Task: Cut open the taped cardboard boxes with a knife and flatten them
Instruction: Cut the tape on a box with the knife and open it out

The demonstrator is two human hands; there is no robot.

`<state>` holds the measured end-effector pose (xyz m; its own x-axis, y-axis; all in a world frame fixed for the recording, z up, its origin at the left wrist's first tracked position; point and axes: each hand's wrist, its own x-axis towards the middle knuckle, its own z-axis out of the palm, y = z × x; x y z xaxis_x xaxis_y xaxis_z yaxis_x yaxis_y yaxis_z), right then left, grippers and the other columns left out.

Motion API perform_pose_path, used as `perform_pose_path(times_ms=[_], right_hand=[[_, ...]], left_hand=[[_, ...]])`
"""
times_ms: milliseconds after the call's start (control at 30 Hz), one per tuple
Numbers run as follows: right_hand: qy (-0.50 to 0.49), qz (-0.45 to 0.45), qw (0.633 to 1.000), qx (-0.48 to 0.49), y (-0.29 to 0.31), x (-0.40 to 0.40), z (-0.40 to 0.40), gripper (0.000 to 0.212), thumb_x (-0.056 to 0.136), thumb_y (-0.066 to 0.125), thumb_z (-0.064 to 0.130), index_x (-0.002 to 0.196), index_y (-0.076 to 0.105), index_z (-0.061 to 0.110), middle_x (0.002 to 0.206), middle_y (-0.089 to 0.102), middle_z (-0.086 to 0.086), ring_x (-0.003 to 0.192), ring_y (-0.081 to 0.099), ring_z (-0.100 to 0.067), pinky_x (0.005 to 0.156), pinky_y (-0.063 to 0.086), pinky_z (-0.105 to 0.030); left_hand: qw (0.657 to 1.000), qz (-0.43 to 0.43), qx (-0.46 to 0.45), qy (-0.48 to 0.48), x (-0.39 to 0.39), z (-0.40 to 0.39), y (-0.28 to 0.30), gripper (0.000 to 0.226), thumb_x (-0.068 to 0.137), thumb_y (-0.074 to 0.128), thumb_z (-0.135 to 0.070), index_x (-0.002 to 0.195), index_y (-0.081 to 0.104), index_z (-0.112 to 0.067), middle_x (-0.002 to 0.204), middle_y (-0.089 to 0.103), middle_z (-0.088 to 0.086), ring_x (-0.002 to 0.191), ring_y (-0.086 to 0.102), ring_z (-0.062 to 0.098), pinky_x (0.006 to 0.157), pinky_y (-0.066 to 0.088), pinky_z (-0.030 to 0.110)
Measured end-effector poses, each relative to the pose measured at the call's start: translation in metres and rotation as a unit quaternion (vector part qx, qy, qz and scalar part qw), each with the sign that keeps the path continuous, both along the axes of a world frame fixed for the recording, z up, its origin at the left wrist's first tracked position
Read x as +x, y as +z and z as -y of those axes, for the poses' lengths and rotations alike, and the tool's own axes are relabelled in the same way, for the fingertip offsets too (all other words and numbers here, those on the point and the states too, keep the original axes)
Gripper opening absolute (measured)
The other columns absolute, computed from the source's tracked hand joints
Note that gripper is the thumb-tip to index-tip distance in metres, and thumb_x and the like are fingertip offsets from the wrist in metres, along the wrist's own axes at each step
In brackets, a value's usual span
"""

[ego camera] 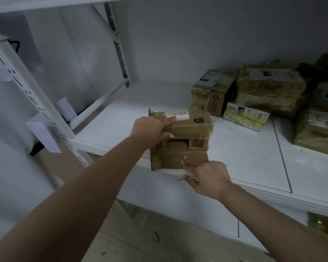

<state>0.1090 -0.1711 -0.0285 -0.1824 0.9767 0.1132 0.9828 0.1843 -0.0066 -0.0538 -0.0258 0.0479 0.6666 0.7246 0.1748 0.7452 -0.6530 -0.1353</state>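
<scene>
1. head view: a taped cardboard box (180,137) lies at the front edge of a white shelf (244,154), partly opened and folding down. the left hand (150,129) grips its upper left part, fingers over the top and thumb on the front.
2. the right hand (206,176) presses the lower flap with its thumb while its other fingers pinch a thin knife (184,178) under the shelf edge.
3. judged step: flattening this box; next calls for slitting any tape that holds, then pressing it flat.
4. a white label (177,115) is too blurred to read. the other boxes (254,97), well apart, show a recycling mark.
</scene>
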Motion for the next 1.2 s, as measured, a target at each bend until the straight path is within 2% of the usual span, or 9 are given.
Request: perform_pose_path(times_ms=[67, 167, 367, 600, 733, 867, 967, 1067, 1200], right_hand=[[-0.018, -0.012, 0.999, 0.023, 0.011, 0.001, -0.009, 0.034, 0.096, 0.035, 0.046, 0.119, 0.058, 0.035, 0.121, 0.061, 0.015, 0.101, 0.063, -0.019, 0.068, 0.045, -0.026], [-0.06, -0.085, 0.979, 0.174, 0.023, 0.009, -0.014, 0.023, 0.088, 0.051, 0.038, 0.094, 0.068, 0.024, 0.091, 0.067, 0.004, 0.062, 0.064, -0.022, 0.047, 0.033, -0.02], [-0.129, -0.014, 0.968, 0.216, 0.034, 0.028, -0.031, 0.071, 0.058, 0.086, 0.034, 0.122, 0.06, 0.017, 0.118, 0.057, -0.016, 0.044, 0.049, -0.022, 0.041, 0.023, -0.017], [-0.119, -0.002, 0.971, 0.209, 0.018, 0.034, -0.055, 0.073, 0.054, 0.09, 0.03, 0.118, 0.061, 0.013, 0.111, 0.06, -0.013, 0.033, 0.038, -0.021, 0.042, 0.018, -0.015], [-0.118, -0.003, 0.979, 0.164, 0.031, 0.041, -0.047, 0.076, 0.065, 0.082, 0.038, 0.133, 0.052, 0.022, 0.129, 0.056, -0.003, 0.05, 0.058, -0.027, 0.045, 0.033, -0.022], [-0.126, -0.134, 0.978, 0.096, 0.054, 0.053, -0.037, 0.069, 0.081, 0.062, 0.045, 0.144, 0.034, 0.037, 0.139, 0.05, 0.009, 0.107, 0.059, -0.023, 0.078, 0.047, -0.03], [-0.173, -0.338, 0.916, 0.13, 0.069, 0.059, -0.038, 0.065, 0.077, 0.07, 0.049, 0.133, 0.043, 0.031, 0.124, 0.062, 0.003, 0.11, 0.058, -0.023, 0.082, 0.05, -0.034], [-0.241, -0.432, 0.853, 0.167, 0.074, 0.056, -0.045, 0.06, 0.075, 0.073, 0.048, 0.12, 0.044, 0.021, 0.111, 0.06, 0.0, 0.103, 0.058, -0.024, 0.076, 0.051, -0.038], [-0.246, -0.297, 0.894, 0.227, 0.066, 0.041, -0.046, 0.033, 0.09, 0.058, 0.042, 0.117, 0.047, 0.027, 0.099, 0.066, -0.003, 0.086, 0.062, -0.033, 0.061, 0.042, -0.032]], left_hand=[[1.0, -0.001, -0.005, -0.001, 0.001, 0.005, -0.006, 0.07, 0.092, 0.045, -0.061, 0.151, 0.021, -0.033, 0.15, 0.039, -0.002, 0.126, 0.048, 0.022, 0.095, 0.047, 0.04], [1.0, -0.006, -0.018, 0.013, 0.0, 0.012, -0.013, 0.094, 0.078, 0.061, -0.068, 0.152, 0.014, -0.033, 0.156, 0.028, -0.002, 0.14, 0.032, 0.023, 0.105, 0.042, 0.042], [0.998, 0.001, 0.046, 0.036, 0.002, 0.019, -0.021, 0.086, 0.086, 0.069, -0.032, 0.152, 0.015, -0.032, 0.157, 0.027, -0.002, 0.142, 0.029, 0.022, 0.108, 0.036, 0.034], [0.999, -0.031, -0.012, 0.012, 0.002, 0.011, -0.017, 0.086, 0.083, 0.067, -0.018, 0.152, 0.015, -0.026, 0.157, 0.027, 0.006, 0.144, 0.025, 0.026, 0.113, 0.03, 0.039], [0.994, -0.05, -0.099, -0.011, -0.001, 0.012, 0.0, 0.093, 0.078, 0.067, -0.025, 0.153, 0.011, -0.021, 0.158, 0.023, 0.009, 0.144, 0.025, 0.027, 0.111, 0.03, 0.037], [0.945, 0.104, -0.311, -0.007, -0.01, 0.009, 0.029, 0.072, 0.084, 0.067, -0.018, 0.143, 0.025, -0.017, 0.136, 0.047, 0.008, 0.109, 0.05, 0.019, 0.076, 0.043, 0.014], [0.841, 0.314, -0.44, -0.002, -0.021, 0.007, 0.037, 0.05, 0.088, 0.064, -0.008, 0.13, 0.038, -0.015, 0.137, 0.053, 0.008, 0.118, 0.054, 0.018, 0.082, 0.048, 0.017], [0.767, 0.475, -0.431, 0.023, -0.024, 0.013, 0.025, 0.043, 0.088, 0.068, -0.018, 0.122, 0.043, -0.013, 0.114, 0.066, 0.009, 0.095, 0.067, 0.016, 0.071, 0.053, 0.02], [0.828, 0.518, -0.21, 0.049, -0.014, 0.014, 0.001, 0.029, 0.091, 0.065, -0.02, 0.119, 0.057, -0.018, 0.114, 0.063, 0.003, 0.102, 0.059, 0.013, 0.089, 0.052, 0.031]])
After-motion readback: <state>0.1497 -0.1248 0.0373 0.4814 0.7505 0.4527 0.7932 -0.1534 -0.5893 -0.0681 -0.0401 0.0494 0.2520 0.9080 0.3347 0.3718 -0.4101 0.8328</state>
